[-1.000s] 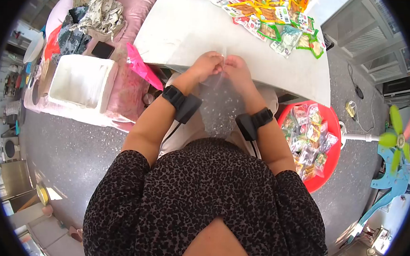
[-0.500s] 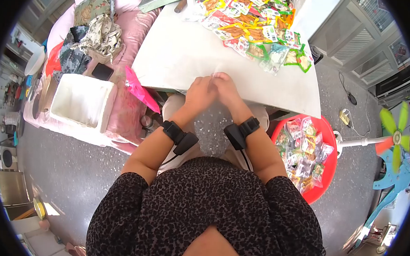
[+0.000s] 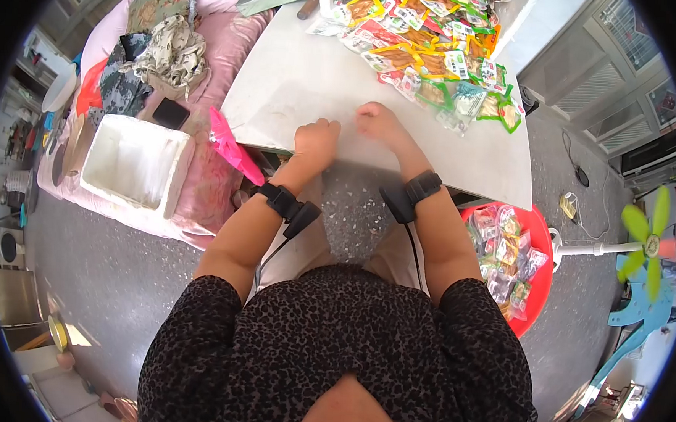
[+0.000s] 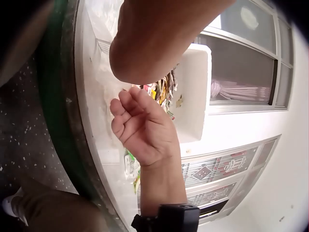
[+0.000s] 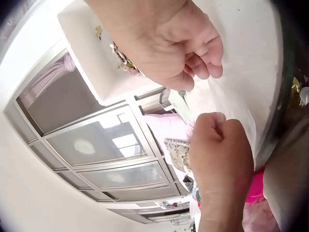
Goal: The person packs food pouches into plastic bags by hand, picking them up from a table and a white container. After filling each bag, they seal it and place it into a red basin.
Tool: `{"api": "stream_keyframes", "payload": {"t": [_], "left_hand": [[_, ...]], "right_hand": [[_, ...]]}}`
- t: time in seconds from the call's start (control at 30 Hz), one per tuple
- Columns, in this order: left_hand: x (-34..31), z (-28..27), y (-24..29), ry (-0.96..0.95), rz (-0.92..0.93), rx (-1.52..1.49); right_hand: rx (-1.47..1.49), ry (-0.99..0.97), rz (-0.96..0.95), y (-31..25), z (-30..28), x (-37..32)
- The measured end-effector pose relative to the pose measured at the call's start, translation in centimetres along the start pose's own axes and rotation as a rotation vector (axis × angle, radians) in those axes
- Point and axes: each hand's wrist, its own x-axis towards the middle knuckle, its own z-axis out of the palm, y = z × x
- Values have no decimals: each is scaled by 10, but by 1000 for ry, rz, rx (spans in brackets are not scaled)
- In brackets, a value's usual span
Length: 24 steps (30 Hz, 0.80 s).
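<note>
A grey speckled floor (image 3: 122, 253) runs under a white desk (image 3: 299, 79). Both hands rest at the desk's near edge. Left of the left hand is a pink bed (image 3: 202, 173) bearing a white foam box (image 3: 134, 158). Right of the right hand and lower down, a red basin (image 3: 546, 279) holds packets. Beyond the right hand lies a heap of snack packets (image 3: 431, 40).

The left hand (image 3: 316, 139) is balled in a fist and the right hand (image 3: 378, 122) has its fingers curled; the two are a little apart. A thin clear film (image 5: 236, 104) lies between them on the desk, though I cannot tell whether either hand pinches it.
</note>
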Motion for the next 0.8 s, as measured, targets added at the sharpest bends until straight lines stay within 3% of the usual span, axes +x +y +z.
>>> {"api": "stream_keyframes", "payload": {"t": [0.07,0.2,0.3,0.5,0.6,0.8], "left_hand": [[2,17,3,-17,-3,-44],[0,36,4,111,14,-136],[-1,38,3,176,36,-179],[-1,36,3,226,50,-240],[-1,34,3,221,54,-230],[-2,36,4,200,30,-214]], "right_hand": [[220,154,92,-8,-11,18],[706,130,50,-10,-21,52],[685,281,40,-23,-13,70],[691,335,112,-9,-22,109],[490,416,66,-8,-16,96],[726,301,67,2,-21,79]]}}
